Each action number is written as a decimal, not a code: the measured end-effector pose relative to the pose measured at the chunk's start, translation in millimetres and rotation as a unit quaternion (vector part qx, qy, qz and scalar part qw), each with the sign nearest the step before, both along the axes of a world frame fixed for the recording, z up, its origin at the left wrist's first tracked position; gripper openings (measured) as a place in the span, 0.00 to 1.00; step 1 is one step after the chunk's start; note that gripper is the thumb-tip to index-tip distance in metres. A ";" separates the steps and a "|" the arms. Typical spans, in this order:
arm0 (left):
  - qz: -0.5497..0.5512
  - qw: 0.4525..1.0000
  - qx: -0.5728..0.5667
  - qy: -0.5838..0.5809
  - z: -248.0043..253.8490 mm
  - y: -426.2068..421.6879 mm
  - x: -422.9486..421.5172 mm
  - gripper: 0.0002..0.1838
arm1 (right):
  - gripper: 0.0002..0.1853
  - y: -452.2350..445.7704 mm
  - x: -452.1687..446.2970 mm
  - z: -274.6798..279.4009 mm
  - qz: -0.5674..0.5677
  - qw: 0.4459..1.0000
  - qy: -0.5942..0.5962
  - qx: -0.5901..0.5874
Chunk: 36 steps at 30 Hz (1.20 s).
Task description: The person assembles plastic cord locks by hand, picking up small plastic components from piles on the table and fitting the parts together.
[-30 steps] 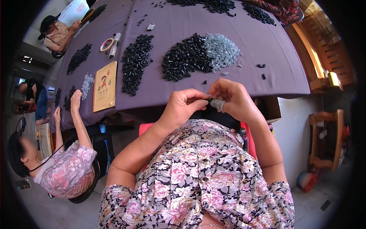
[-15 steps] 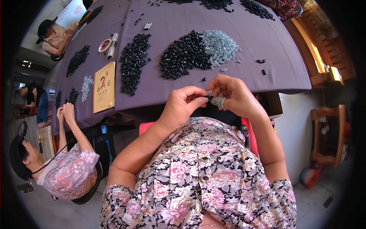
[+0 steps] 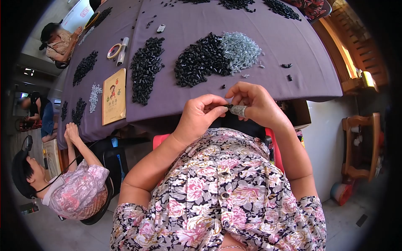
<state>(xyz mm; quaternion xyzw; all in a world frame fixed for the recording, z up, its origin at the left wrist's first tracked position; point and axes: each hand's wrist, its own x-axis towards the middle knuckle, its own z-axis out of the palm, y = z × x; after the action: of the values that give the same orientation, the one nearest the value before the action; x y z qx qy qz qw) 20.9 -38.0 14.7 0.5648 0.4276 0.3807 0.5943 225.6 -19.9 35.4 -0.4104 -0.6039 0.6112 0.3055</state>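
My left hand (image 3: pixel 201 113) pinches with thumb and forefinger at a small black plastic piece (image 3: pixel 229 106), mostly hidden by the fingertips. From the other side my right hand (image 3: pixel 261 106) meets it, fingers curled and thumb pressed in. A pale, patterned wrap (image 3: pixel 238 110) covers that thumb. Both hands are close together just off the table's front edge, above my lap. Beyond them on the cloth lie a heap of small black plastic pieces (image 3: pixel 199 62) and, touching it, a heap of clear plastic pieces (image 3: pixel 240 52).
Another black heap (image 3: pixel 146 69) lies to the left on the purple tablecloth (image 3: pixel 293 46), near a booklet (image 3: pixel 114 96), a tape roll (image 3: pixel 114 51) and a clear roll (image 3: pixel 122 52). A co-worker (image 3: pixel 75 184) sits at my left. A wooden chair (image 3: pixel 362 146) stands right.
My hands stay nearly in place, with small finger shifts around the black piece. The co-worker at left has drawn the hands slightly downward and closer together.
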 end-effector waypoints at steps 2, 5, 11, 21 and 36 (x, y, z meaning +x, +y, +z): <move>-0.002 1.000 0.003 0.006 0.8 -1.3 -1.0 0.09 | 0.18 -1.2 -1.4 0.5 -0.001 1.000 -0.002 -0.003; -0.002 1.000 0.011 0.009 0.4 -1.8 -0.9 0.09 | 0.14 -1.4 -2.1 -0.9 -0.003 1.000 -0.009 0.001; 0.005 1.000 0.018 -0.006 -1.4 -1.6 -1.1 0.08 | 0.07 0.3 -2.1 -7.9 -0.008 1.000 0.006 -0.021; 0.003 1.000 0.014 -0.011 -4.1 -2.0 0.0 0.07 | 0.03 1.0 -0.6 -13.2 0.008 1.000 0.006 -0.018; -0.025 0.997 -0.060 -0.047 -29.5 14.9 -6.6 0.08 | 0.05 14.7 2.0 -37.8 0.035 0.999 -0.007 -0.024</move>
<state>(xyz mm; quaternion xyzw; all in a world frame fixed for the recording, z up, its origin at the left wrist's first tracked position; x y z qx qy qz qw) 14.3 -23.1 -14.8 0.5202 0.4071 0.3649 0.6561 227.6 -5.1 -2.4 -0.4003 -0.6051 0.6332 0.2695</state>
